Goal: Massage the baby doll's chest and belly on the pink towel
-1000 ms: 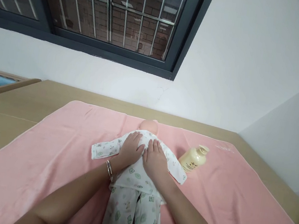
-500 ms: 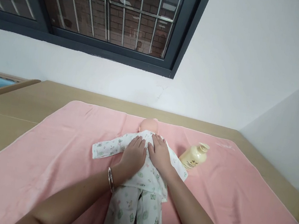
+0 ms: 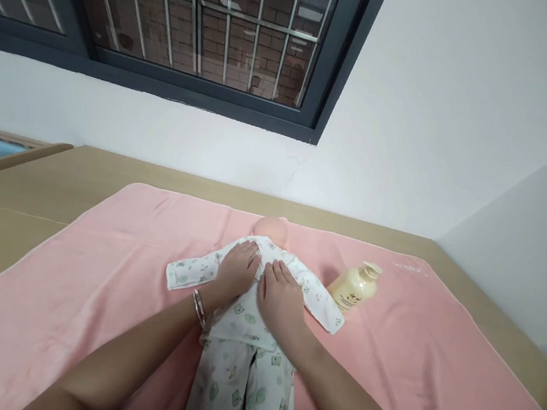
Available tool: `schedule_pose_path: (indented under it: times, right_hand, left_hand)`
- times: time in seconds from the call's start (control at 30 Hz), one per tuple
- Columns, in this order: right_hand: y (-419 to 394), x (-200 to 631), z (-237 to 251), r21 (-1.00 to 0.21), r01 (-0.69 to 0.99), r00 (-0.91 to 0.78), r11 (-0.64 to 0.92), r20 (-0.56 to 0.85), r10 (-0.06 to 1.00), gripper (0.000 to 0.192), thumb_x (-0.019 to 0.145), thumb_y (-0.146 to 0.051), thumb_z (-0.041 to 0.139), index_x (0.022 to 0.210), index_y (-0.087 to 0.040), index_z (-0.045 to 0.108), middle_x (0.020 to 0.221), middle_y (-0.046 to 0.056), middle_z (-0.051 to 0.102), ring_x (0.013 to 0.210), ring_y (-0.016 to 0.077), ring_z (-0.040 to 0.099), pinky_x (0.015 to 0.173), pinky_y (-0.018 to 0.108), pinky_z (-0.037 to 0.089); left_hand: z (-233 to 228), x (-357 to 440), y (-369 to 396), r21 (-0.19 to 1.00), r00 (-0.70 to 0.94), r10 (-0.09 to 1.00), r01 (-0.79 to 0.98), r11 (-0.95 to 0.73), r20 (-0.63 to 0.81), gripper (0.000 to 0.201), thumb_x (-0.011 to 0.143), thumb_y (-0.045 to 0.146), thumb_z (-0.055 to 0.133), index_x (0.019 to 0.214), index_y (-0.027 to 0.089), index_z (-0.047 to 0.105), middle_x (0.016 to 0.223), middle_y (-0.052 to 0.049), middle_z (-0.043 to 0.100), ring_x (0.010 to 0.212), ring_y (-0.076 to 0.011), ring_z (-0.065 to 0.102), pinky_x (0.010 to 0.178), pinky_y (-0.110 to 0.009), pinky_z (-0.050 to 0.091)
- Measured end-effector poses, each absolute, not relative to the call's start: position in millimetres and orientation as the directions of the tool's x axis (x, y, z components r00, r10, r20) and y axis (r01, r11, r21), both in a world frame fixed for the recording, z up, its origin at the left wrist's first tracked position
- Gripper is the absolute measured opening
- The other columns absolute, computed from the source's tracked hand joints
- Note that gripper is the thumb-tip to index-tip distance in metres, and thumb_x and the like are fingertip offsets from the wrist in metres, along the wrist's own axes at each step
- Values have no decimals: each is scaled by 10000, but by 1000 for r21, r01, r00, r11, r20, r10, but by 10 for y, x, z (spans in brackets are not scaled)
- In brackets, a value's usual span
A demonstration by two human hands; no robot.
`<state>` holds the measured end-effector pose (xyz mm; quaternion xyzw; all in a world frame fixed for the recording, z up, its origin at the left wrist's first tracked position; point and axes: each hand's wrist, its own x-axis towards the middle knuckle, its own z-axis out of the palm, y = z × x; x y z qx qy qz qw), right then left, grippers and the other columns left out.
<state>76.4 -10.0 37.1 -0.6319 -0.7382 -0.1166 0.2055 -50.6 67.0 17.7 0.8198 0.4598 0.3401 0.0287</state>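
Left hand (image 3: 236,269) and right hand (image 3: 280,297) are lying flat, fingers spread, gripping nothing, on a pajama-clad baby doll (image 3: 248,323) lying on a pink towel (image 3: 91,288), lotion bottle (image 3: 354,287) nearby

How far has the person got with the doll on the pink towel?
Looks done: the doll lies face down on the pink towel, clothed in a printed top and trousers, sleeves spread out. In hand: the left hand and right hand rest flat, side by side, on its back. Left: hard to say; the cream bottle lies untouched beside the doll's sleeve.
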Motion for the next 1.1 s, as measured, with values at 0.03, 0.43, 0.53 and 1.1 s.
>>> schedule_pose_path:
  times: [0.03,0.43,0.53,1.1]
  right_hand:
    - [-91,771,371,-102,977,-121,186,456,882,383,953,-209,378,1239,-103,610,1262,142,622,1248,253,518,1066,387,387]
    - [239,1037,293,-335,919,-55,210,417,907,484,958,-318,383,1382,-103,472,1449,140,450,1373,257,356,1150,437,240]
    - [220,1024,277,-347,915,-45,205,417,908,485,958,-316,380,1381,-99,472,1451,139,446,1373,256,352,1153,429,230]
    - [232,1091,303,-255,934,-159,250,332,930,525,988,-332,315,1456,-96,359,1516,154,338,1423,278,253,1151,482,206]
  left_hand:
    - [171,-509,681,371,340,777,730,-573,530,352,952,263,357,1159,134,611,1241,-127,640,1199,-236,567,1067,-432,441]
    - [67,-461,654,377,281,743,721,-581,607,373,934,252,373,1230,153,577,1263,-113,632,1215,-245,553,1071,-469,435]
    - [84,-476,657,327,329,725,727,-604,606,392,944,252,349,1248,125,561,1273,-133,619,1223,-250,540,1078,-466,421]
    - [177,-410,384,211,375,753,806,-553,540,397,963,231,329,1305,108,490,1351,-171,542,1309,-289,454,1071,-491,389]
